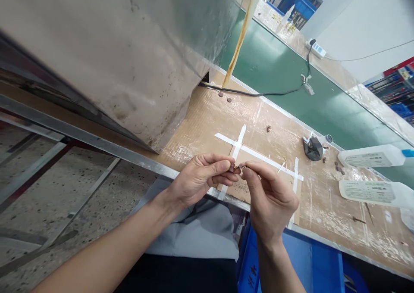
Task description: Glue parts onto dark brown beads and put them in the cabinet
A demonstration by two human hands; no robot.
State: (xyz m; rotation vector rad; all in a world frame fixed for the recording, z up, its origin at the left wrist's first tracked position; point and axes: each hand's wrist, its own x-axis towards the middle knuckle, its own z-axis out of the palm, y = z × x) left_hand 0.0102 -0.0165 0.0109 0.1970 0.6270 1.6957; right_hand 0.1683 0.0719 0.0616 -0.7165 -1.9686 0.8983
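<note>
My left hand (pixel 202 176) and my right hand (pixel 270 196) meet above the near edge of a cardboard-covered workbench (pixel 207 120). Both pinch a tiny reddish-brown part (pixel 237 166) between thumb and fingertips. A thin pale pin (pixel 281 167) sticks out past my right fingers. Under my hands, strips of white tape (pixel 258 155) frame a cardboard rectangle. My lap, in grey cloth, lies below my left hand.
A big metal housing (pixel 123 51) fills the upper left. A green conveyor belt (pixel 291 82) runs behind the bench with a black cable (pixel 274 92) across it. Two white bottles (pixel 371 157) lie at the right beside a small black object (pixel 313 148). A blue bin (pixel 310 263) sits below.
</note>
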